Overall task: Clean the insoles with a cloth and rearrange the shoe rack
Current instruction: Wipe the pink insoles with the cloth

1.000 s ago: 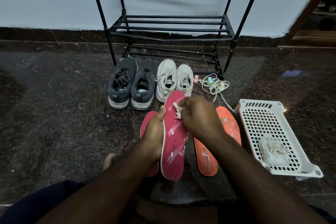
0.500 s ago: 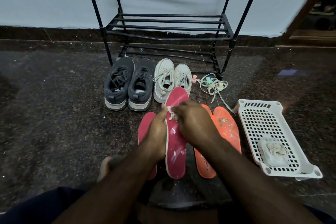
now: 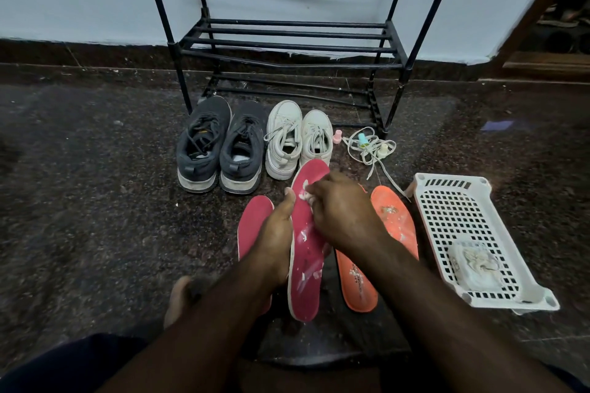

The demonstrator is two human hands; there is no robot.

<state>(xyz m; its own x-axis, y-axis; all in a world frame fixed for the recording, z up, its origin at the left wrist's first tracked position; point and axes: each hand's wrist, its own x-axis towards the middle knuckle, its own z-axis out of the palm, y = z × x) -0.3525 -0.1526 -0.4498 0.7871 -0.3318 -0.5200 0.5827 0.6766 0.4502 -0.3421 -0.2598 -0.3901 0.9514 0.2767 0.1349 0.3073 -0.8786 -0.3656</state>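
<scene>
Head view: your left hand (image 3: 276, 238) grips a long pink foam insole (image 3: 306, 242) at centre, your right hand (image 3: 343, 210) pinching a small white cloth (image 3: 307, 198) against it. Light and bendy, probably; support its middle.

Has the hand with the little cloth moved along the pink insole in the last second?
Yes. The right hand slid slightly toward the heel of the held pink insole, exposing more toe.

Cloth (image 3: 307, 198) mostly buried under the right hand (image 3: 343, 212); shoe rack (image 3: 287, 41) top cut off at the upper edge.
</scene>
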